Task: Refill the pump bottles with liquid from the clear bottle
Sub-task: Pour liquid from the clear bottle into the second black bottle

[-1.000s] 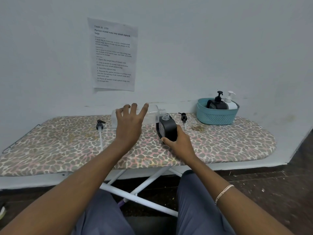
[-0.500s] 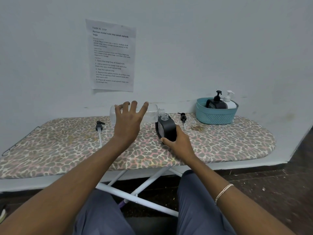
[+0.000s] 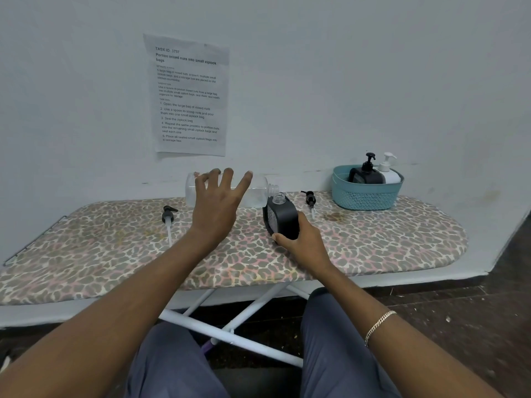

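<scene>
The ironing board (image 3: 373, 242) in its leopard-print cover fills the width of the room in front of the seated person, and everything for the job sits on it. At its far right stands a teal basket (image 3: 365, 196) holding 2 capped pump bottles, 1 black (image 3: 365, 175) and 1 white (image 3: 389, 173).

Near the middle, the clear bottle (image 3: 257, 193) is held on its side above the board, its open mouth right at the neck of the black pump bottle (image 3: 283, 219). The left hand (image 3: 215, 205) has it with fingers fanned across the near side and over the top; the thumb is hidden, so I cannot tell how firm that grip is. The right hand (image 3: 304, 242) wraps its grip round the lower body of the black pump bottle, which stands tilted on the board.

2 loose pump heads lie on the cover, 1 to the left (image 3: 168, 215) and 1 just right of the black bottle (image 3: 310, 198).

The risk I see is spillage. Both necks are narrow, so a small wobble of either hand would send liquid down the black bottle's side and into the fabric. A splayed hold on a smooth bottle could also slip. I cannot tell how much liquid is left inside.
</scene>
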